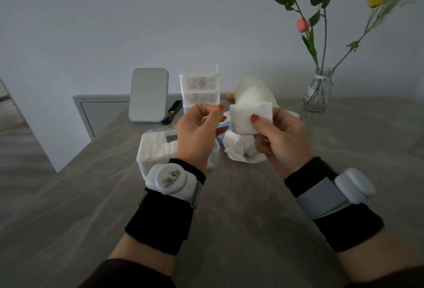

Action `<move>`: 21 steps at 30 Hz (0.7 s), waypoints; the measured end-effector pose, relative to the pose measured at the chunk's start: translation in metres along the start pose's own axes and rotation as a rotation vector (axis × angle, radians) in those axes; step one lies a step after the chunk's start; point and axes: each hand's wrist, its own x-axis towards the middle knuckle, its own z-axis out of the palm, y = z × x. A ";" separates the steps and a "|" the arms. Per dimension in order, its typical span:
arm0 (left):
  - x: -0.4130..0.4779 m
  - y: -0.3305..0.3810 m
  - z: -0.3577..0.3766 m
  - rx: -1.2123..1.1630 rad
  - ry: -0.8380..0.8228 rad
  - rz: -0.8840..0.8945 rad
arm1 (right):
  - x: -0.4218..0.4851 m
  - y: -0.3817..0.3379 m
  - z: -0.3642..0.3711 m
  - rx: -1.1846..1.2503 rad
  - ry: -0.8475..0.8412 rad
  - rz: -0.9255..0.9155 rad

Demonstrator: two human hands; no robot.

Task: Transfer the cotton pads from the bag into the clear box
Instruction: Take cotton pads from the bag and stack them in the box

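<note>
Both hands are raised over the worktop (229, 214). The right hand (283, 143) has its grip pinched on a small stack of cotton pads (245, 119), thumb on top. The left hand (198, 131) is curled, fingertip to thumb; I cannot tell whether it holds anything. Below them, the clear box (143, 163) already holds a packed row of pads, so the job looks well along. The crumpled bag (236, 153) just beside it still shows white inside. Further back stand a mirror (148, 95) and a vase (317, 92).
</note>
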 end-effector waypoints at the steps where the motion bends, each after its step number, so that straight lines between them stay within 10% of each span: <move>1: 0.002 0.001 -0.002 -0.023 0.020 -0.015 | 0.000 -0.001 0.000 0.016 0.002 0.007; 21: -0.013 -0.001 0.013 -0.063 -0.430 -0.265 | -0.001 0.000 0.009 -0.156 0.111 0.006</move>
